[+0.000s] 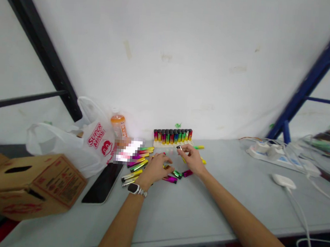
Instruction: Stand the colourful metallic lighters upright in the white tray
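Observation:
My right hand (192, 158) is closed in a pinch on a lighter (179, 148). Its dark, shiny end shows at the fingertips, and the rest is hidden. It is just in front of a pale rack (167, 145) where several colourful lighters (172, 136) stand upright in rows, dark tops up. My left hand (156, 169), with a watch (133, 188) at the wrist, hovers low over loose lighters, fingers bent but apart. A green lighter (177, 174) and a purple lighter (171, 180) lie by its thumb. More loose lighters (139, 165) are spread to its left.
Left of the lighters are a black phone (103, 183), a cardboard box (54, 185), a white plastic bag (90, 148) and an orange drink bottle (118, 123). A power strip (284, 160) and a white charger (284, 181) with cables lie on the right. A wall closes the table's back.

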### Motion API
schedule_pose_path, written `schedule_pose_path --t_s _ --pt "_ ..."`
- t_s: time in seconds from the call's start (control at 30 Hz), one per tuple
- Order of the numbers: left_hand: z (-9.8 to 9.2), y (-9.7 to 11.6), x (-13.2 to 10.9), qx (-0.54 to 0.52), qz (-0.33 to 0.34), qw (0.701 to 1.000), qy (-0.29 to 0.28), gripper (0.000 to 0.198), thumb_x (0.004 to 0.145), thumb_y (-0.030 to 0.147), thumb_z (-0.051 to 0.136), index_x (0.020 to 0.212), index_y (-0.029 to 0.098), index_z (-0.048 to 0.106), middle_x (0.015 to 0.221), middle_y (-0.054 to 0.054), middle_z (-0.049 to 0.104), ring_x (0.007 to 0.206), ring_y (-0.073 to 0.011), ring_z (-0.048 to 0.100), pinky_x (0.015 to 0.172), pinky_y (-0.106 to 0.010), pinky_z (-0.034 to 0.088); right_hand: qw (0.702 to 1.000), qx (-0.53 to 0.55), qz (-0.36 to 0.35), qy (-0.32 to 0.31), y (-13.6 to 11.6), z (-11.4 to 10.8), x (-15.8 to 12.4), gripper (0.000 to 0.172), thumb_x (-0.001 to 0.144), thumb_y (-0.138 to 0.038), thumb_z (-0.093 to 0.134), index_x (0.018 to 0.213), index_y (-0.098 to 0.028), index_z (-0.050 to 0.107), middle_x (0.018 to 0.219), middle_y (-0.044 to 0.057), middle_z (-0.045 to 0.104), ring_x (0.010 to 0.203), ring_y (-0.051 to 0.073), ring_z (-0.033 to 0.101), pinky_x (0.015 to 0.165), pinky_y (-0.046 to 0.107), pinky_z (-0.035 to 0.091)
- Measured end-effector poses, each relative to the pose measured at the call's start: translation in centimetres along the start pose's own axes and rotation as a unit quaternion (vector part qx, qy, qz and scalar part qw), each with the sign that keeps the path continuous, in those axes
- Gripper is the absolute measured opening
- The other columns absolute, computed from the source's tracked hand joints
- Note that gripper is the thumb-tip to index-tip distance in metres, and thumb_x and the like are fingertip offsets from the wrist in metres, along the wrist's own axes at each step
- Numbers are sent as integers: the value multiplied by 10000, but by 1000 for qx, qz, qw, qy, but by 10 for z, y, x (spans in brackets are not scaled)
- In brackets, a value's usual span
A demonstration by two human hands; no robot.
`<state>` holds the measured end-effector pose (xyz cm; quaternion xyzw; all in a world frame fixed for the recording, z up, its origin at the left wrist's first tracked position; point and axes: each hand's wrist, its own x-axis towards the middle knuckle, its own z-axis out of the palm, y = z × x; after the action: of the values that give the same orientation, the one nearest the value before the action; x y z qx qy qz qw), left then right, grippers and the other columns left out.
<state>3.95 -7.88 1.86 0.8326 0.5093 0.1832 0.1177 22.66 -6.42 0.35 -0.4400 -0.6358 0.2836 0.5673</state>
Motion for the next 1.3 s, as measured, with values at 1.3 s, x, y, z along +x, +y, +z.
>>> schedule_pose_path --t_s 1.3 --pt "10 -2 8 -163 54 984 45 89 874 209 592 926 166 650 958 -59 650 912 -189 614 878 -324 473 919 -285 -222 -158 39 14 107 194 867 -172 570 988 -158 721 974 107 612 869 196 601 841 334 480"
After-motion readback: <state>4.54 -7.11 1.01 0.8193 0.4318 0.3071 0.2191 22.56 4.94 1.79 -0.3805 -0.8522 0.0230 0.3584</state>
